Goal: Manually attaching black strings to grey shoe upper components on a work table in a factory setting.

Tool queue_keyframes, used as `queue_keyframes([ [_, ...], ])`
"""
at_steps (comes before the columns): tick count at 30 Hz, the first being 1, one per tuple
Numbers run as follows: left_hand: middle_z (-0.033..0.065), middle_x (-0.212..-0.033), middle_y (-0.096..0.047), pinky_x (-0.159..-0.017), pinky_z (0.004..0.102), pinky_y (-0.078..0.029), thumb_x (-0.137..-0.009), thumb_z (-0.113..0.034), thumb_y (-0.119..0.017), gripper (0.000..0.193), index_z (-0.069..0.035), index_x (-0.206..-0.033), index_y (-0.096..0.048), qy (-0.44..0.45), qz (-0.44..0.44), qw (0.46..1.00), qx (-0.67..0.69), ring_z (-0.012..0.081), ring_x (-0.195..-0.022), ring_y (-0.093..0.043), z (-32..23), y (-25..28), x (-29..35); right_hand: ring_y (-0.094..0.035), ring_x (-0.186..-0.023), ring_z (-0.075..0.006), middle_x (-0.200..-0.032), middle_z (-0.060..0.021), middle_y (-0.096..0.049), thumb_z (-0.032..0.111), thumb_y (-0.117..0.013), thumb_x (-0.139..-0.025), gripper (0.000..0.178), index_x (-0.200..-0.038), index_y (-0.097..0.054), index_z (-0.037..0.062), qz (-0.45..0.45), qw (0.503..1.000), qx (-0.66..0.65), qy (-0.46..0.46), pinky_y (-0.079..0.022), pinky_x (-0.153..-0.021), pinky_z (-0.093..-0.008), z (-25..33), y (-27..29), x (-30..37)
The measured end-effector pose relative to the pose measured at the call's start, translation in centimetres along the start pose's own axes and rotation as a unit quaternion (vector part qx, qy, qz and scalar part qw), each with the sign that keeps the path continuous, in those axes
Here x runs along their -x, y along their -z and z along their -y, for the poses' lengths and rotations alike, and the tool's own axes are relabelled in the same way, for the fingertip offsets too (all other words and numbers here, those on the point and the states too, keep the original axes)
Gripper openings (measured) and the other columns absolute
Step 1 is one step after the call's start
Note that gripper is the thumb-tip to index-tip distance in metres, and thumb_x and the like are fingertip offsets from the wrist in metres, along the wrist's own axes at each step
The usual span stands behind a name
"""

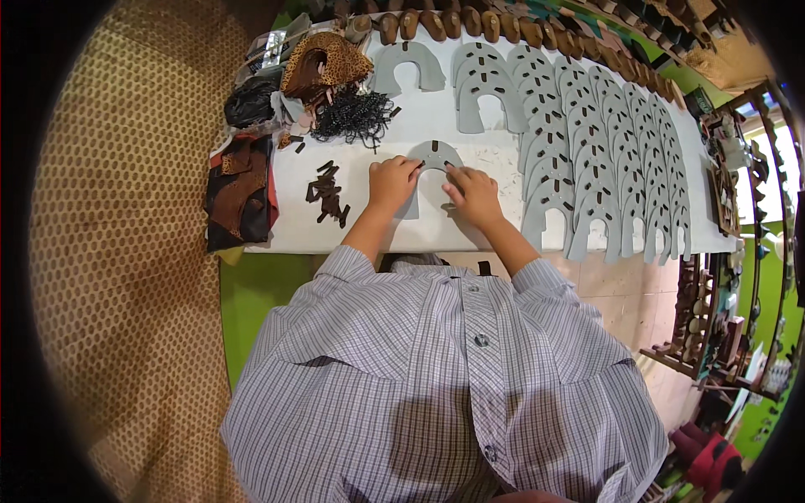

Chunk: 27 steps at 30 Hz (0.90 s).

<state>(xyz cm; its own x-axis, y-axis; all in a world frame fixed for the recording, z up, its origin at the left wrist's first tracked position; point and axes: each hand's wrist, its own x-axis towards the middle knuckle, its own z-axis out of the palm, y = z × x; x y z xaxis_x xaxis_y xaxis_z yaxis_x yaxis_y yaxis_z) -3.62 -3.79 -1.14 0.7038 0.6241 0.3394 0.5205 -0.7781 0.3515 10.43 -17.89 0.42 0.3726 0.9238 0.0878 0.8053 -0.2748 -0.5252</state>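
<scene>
A grey U-shaped shoe upper piece (407,206) lies on the white table in front of me, its curve pointing away. A small dark tab (434,146) sits at the top of its curve. My left hand (392,183) pinches the piece's left shoulder, fingers drawn together by a dark tab there. On the other side my right hand (475,196) rests with fingertips on the right shoulder, thumb stretched apart near the inner edge. Whatever lies under the right fingers is hidden. Left of my left forearm is a loose pile of small dark strips (327,194).
Overlapping rows of similar grey pieces (549,159) with dark tabs cover the table's right part. Brown shoe lasts (470,23) line the far edge. Black cords (356,117), leopard-print material (323,67) and brown scraps (237,197) lie left. A rack (700,310) stands right.
</scene>
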Motion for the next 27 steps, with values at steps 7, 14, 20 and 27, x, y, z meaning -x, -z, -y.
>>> queue_keyframes([
  [7,-0.0018,-0.074,-0.059,-0.065,0.0366,-0.035,-0.082,-0.021,-0.06,0.013,-0.021,-0.091,-0.069,-0.051,0.018,0.998,-0.032,0.0174,-0.068,-0.057,-0.3,0.0,-0.1,-0.054,-0.102,-0.0296,-0.109,-0.0096,-0.059,0.039,-0.057,-0.084,0.041,-0.115,-0.06,0.0126,-0.008,0.997,0.027,-0.069,-0.042,-0.084,-0.0444,-1.1,-0.5,-5.4],
  [14,-0.0019,-0.075,-0.058,-0.067,0.0369,-0.032,-0.081,-0.019,-0.06,0.011,-0.02,-0.088,-0.068,-0.038,-0.02,0.997,-0.059,0.0174,-0.068,-0.057,-0.7,-0.5,0.3,-0.057,-0.099,-0.0292,-0.103,-0.0114,-0.062,0.036,-0.069,-0.073,0.046,-0.11,-0.062,0.0106,0.073,0.991,0.003,-0.116,-0.045,-0.083,-0.0419,-1.5,-0.7,-9.1],
  [20,-0.001,-0.075,-0.057,-0.067,0.0377,-0.031,-0.079,-0.019,-0.061,0.012,-0.019,-0.089,-0.067,-0.053,-0.023,0.996,-0.066,0.0177,-0.069,-0.056,-0.8,-0.4,0.2,-0.063,-0.083,-0.0294,-0.089,-0.0151,-0.066,0.036,-0.077,-0.06,0.053,-0.1,-0.065,0.0038,0.173,0.974,-0.096,-0.111,-0.049,-0.073,-0.0361,-2.4,-0.5,-10.4],
  [27,-0.0005,-0.075,-0.053,-0.066,0.0378,-0.03,-0.079,-0.019,-0.061,0.012,-0.018,-0.089,-0.067,-0.049,-0.013,0.995,-0.081,0.0185,-0.068,-0.054,-1.0,-0.6,0.4,-0.064,-0.082,-0.0269,-0.088,-0.016,-0.066,0.041,-0.074,-0.064,0.051,-0.097,-0.065,0.0033,0.281,0.946,-0.117,-0.111,-0.049,-0.074,-0.0346,-0.7,-0.1,-11.4],
])
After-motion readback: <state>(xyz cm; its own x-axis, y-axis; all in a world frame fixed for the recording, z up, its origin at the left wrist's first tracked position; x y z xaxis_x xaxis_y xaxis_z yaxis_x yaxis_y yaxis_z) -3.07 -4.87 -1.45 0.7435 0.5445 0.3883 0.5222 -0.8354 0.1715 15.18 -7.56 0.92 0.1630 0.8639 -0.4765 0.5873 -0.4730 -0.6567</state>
